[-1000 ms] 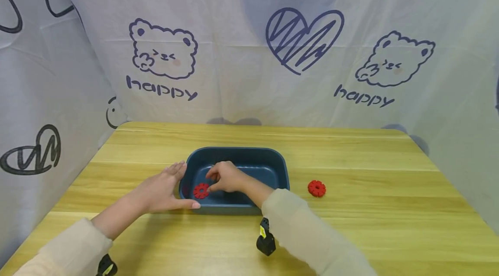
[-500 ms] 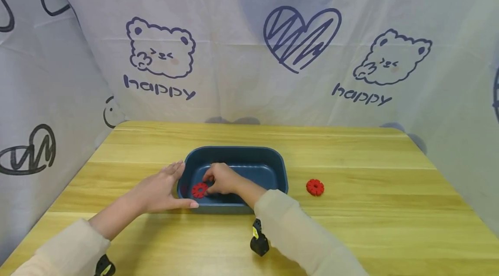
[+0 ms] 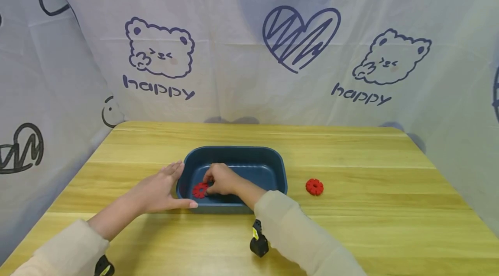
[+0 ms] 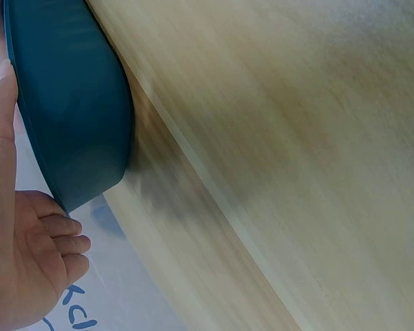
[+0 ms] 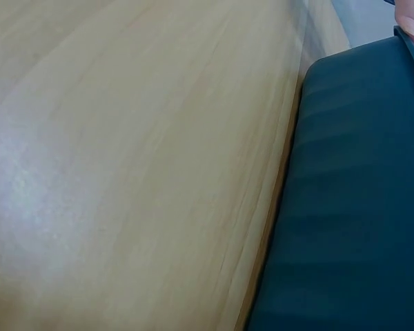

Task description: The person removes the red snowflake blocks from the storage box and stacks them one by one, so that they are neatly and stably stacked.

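Observation:
A red notched building disc (image 3: 200, 190) with a central hole is in the left part of a dark blue rectangular container (image 3: 257, 174). My right hand (image 3: 223, 179) reaches over the near wall into the container, its thumb and fingers pinching the disc at its right edge. The underside of that grip is hidden. Against the container's left end rests my left hand (image 3: 160, 189), thumb stretched along the near rim and fingers extended at the left side. The left wrist view shows the left thumb (image 4: 3, 103) touching the rim.
A second red building disc (image 3: 314, 186) lies on the wooden table (image 3: 370, 224), right of the container. White cloth (image 3: 234, 85) with bear and heart drawings hangs behind and at the left. Black wrist cameras sit below both sleeves.
The right hand has moved slightly left and closed in on the disc's edge in the container; the disc appears slightly tilted. The left hand keeps its place at the container's end.

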Action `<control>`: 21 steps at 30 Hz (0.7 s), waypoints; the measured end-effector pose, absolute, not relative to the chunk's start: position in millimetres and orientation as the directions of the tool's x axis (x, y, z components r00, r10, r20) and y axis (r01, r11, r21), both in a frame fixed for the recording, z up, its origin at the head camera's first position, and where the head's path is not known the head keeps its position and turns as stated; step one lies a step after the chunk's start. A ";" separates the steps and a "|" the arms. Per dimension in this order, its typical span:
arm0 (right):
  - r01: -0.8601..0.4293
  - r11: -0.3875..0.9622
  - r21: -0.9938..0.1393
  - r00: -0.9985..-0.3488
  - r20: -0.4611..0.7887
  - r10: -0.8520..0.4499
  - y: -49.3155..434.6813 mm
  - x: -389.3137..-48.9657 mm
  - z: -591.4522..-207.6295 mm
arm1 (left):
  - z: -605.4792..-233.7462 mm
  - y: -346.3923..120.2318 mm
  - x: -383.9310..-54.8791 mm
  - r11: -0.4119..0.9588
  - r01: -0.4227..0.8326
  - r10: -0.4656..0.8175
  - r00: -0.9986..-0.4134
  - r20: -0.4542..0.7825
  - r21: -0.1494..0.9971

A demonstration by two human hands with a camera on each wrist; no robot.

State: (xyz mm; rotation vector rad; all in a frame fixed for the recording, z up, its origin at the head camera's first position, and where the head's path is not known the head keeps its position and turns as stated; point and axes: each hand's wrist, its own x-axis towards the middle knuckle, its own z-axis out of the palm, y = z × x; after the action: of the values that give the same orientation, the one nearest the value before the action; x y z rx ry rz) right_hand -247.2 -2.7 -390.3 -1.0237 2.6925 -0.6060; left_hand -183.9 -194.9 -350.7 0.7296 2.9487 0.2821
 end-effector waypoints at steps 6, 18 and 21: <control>-0.563 0.683 -0.466 -0.754 -0.048 -0.655 0.2 -245.0 -388.0 | -351.2 -194.5 -184.0 0.869 0.451 0.468 -0.883 -0.042 0.203; -0.569 0.673 -0.473 -0.749 -0.039 -0.661 11.8 -244.4 -382.4 | -351.4 -194.8 -184.2 0.870 0.450 0.466 -0.884 -0.040 0.203; -0.578 0.665 -0.474 -0.746 -0.025 -0.666 15.6 -244.7 -382.0 | -351.6 -194.6 -184.3 0.872 0.448 0.465 -0.884 -0.045 0.200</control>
State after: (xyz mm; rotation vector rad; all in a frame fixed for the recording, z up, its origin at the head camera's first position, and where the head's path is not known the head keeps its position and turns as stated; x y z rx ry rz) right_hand -244.7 15.6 -382.0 -1.0140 2.6836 -0.6625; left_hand -184.3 -194.6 -351.6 0.7208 2.9503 0.2817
